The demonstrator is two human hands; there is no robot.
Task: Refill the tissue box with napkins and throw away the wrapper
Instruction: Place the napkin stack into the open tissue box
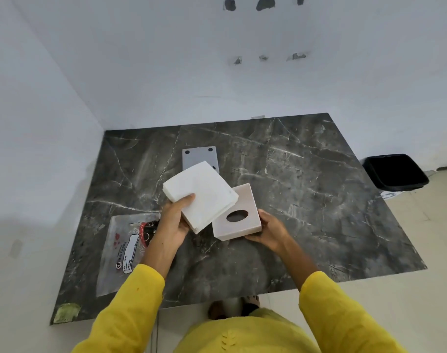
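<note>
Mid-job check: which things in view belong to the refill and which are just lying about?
Job:
napkin stack in left hand
tissue box in right hand
grey base plate
empty wrapper
black bin

Lying about:
green tape patch on the marble table

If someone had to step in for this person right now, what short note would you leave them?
Left hand: holds the white napkin stack above the table.
Right hand: holds the pink tissue box, oval slot facing up.
The grey base plate lies apart on the marble table, so the box is open.
The empty wrapper lies on the table's left side; the black bin stands on the floor to the right.
Done: napkins unwrapped.
Left: load the napkins, refit the plate, bin the wrapper.
</note>
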